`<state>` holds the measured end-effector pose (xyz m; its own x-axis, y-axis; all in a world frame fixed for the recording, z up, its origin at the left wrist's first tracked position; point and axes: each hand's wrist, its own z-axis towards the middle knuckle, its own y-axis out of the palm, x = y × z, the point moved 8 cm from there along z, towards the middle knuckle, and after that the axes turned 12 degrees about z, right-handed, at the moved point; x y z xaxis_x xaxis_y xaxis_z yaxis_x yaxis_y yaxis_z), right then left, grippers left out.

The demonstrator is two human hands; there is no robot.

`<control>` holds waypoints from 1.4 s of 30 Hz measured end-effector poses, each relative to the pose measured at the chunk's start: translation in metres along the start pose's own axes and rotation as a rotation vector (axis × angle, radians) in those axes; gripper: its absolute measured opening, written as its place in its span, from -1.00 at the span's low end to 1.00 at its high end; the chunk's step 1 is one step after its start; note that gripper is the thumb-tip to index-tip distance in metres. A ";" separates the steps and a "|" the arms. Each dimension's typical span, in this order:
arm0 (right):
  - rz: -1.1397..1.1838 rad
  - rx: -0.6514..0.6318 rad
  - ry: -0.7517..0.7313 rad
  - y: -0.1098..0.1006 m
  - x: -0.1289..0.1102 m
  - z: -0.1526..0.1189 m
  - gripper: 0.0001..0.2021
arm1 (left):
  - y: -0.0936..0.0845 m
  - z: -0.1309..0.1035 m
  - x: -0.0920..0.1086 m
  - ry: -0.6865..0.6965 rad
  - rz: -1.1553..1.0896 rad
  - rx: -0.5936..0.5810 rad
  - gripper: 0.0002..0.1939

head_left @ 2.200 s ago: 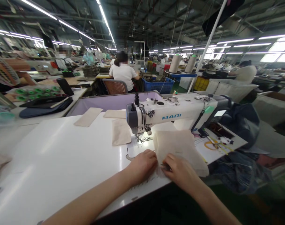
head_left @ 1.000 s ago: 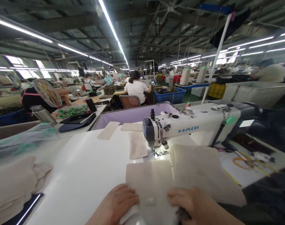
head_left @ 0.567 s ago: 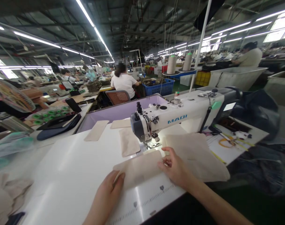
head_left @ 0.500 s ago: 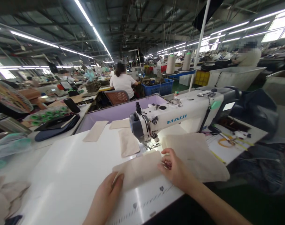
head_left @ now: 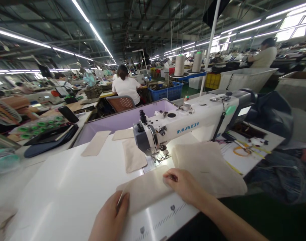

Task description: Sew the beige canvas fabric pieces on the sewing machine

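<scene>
A beige fabric piece (head_left: 146, 190) lies on the white table in front of the sewing machine's needle area. My left hand (head_left: 112, 212) pinches its left end between thumb and fingers. At the right end, my right hand (head_left: 180, 184) is closed with its fingertips against the cloth. A small dark metal tool (head_left: 173, 178) shows inside the curled right fingers, mostly hidden. The white sewing machine (head_left: 188, 124) stands just beyond, its lit presser foot (head_left: 161, 158) apart from the cloth's far edge.
Folded beige cloth (head_left: 208, 170) lies right of the needle. Several beige pieces, such as one narrow panel (head_left: 96, 143), lie left of the machine head. Scissors (head_left: 243, 147) rest at the right. Thread cones (head_left: 179, 65) stand behind. A person (head_left: 126, 87) sits ahead.
My right hand has moved slightly left and its fingers have closed more at the cloth's right end. The fabric piece sits a little farther from the presser foot. The view has shifted slightly.
</scene>
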<state>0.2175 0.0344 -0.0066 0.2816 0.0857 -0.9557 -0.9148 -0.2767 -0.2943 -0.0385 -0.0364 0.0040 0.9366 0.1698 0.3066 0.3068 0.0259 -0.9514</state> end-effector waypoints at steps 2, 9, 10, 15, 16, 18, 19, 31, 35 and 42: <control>-0.005 0.007 -0.011 -0.001 -0.002 -0.001 -0.85 | 0.002 0.000 -0.003 -0.008 0.014 0.013 -0.63; -0.058 0.021 -0.041 0.000 -0.002 -0.002 -0.85 | 0.003 0.000 -0.005 -0.069 0.022 -0.042 -0.65; -0.079 0.020 -0.040 0.001 -0.001 -0.001 -0.86 | 0.003 0.001 -0.005 -0.077 0.028 -0.043 -0.66; -0.160 0.017 -0.044 0.004 -0.001 -0.001 -0.82 | 0.007 0.005 -0.009 -0.095 0.056 -0.032 -0.66; -0.164 0.019 -0.045 0.004 -0.001 -0.001 -0.82 | 0.008 0.005 -0.010 -0.097 0.064 -0.035 -0.66; -0.165 0.026 -0.043 0.003 -0.001 -0.001 -0.82 | 0.008 0.006 -0.012 -0.103 0.082 -0.043 -0.66; -0.165 0.032 -0.041 0.003 0.000 -0.001 -0.82 | 0.007 0.006 -0.011 -0.105 0.088 -0.046 -0.66; -0.193 0.030 0.005 0.000 -0.003 0.000 -0.78 | 0.005 0.007 -0.010 -0.094 0.092 -0.034 -0.66; -0.205 0.030 0.000 0.000 -0.003 -0.001 -0.79 | 0.007 0.006 -0.013 -0.093 0.078 -0.029 -0.65; -0.250 0.025 0.029 0.000 -0.004 0.002 -0.78 | 0.006 0.009 -0.005 -0.091 0.086 -0.069 -0.65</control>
<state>0.2154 0.0355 -0.0025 0.5075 0.1209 -0.8531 -0.8227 -0.2262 -0.5215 -0.0429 -0.0278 -0.0034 0.9417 0.2571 0.2170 0.2397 -0.0599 -0.9690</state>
